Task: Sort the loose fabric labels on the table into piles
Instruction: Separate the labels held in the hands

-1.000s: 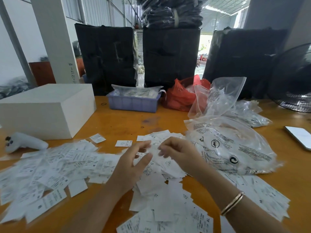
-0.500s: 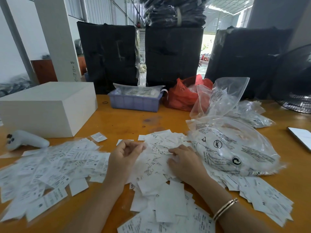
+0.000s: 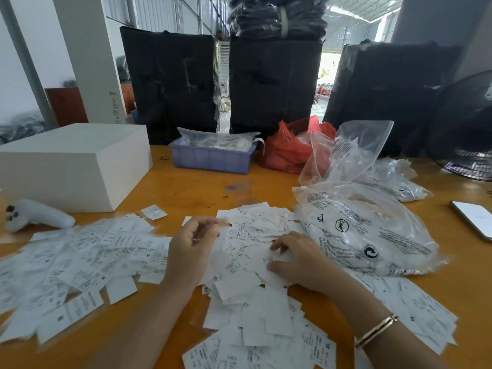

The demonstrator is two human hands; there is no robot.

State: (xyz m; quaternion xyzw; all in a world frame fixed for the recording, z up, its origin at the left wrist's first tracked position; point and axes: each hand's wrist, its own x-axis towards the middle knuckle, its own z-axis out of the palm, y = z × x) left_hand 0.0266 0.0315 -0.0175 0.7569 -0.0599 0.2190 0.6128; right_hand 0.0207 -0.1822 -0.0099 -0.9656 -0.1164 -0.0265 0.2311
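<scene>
**A:** What surrounds the labels, going left to right?

**B:** Take the white box (image 3: 72, 166) on the orange desk (image 3: 202, 187) as the landmark. Just in front of its left end lies a white handheld controller (image 3: 37, 215). In front of the box spreads the left pile of labels (image 3: 80, 259). To the right of the box, farther back, sits a lilac tray (image 3: 211, 158), then a red bag (image 3: 290, 147). Clear plastic bags (image 3: 364, 222) come next, crowding the right edge of the middle pile of labels (image 3: 250, 251). Farthest right from the box lies a phone (image 3: 472, 218).

**A:** And the hands?

**B:** The left hand (image 3: 191, 249) is raised slightly between the two piles, its fingers curled in toward the thumb; whether they pinch a label I cannot tell. The right hand (image 3: 300, 259) rests on the middle pile, fingers bent and spread, pressing the labels; a gold bangle (image 3: 375, 332) circles that wrist.

**A:** Which way do the labels point?

**B:** Every way. They are small white rectangles, overlapping, with long sides at mixed angles, lying flat.
</scene>
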